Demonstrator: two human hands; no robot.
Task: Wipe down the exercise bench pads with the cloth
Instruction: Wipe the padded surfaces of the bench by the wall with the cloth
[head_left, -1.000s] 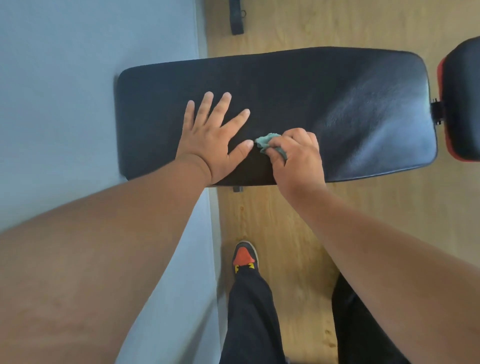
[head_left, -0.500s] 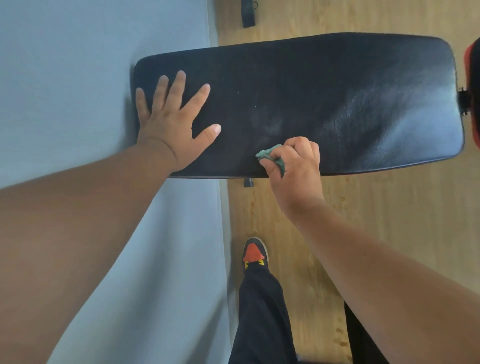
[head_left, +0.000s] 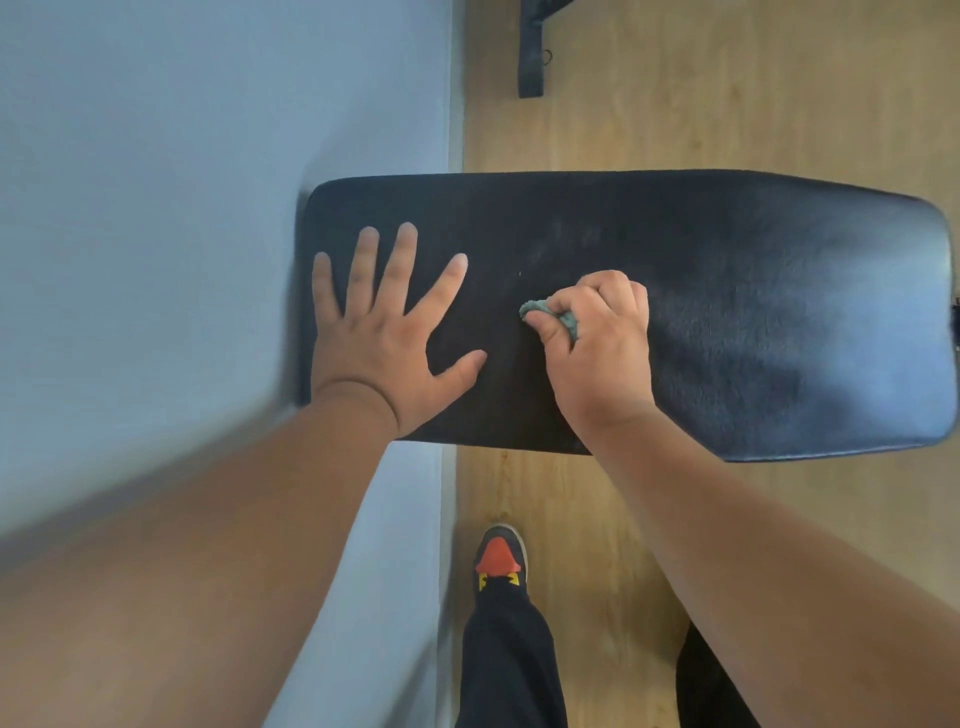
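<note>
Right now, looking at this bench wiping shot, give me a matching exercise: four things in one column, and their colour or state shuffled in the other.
Things:
1. left hand
2. right hand
3. cloth
4. bench pad

States:
A. black, glossy
B. teal, bunched up
C. flat, fingers spread
D. curled around the cloth

Pairs: 1-C, 2-D, 3-B, 4-A

Bright, even daylight all round, nothing harsh. The black bench pad (head_left: 675, 312) picks up a soft whitish sheen toward 3 o'clock, so its leather grain shows there while the 9 o'clock end reads flat and dark. Left forearm (head_left: 182, 571) at 7 o'clock is smeared and out of focus. Wide-angle lens bows the pad's edges, and only a faint shadow hugs the wall (head_left: 156, 208) beside it.
</note>
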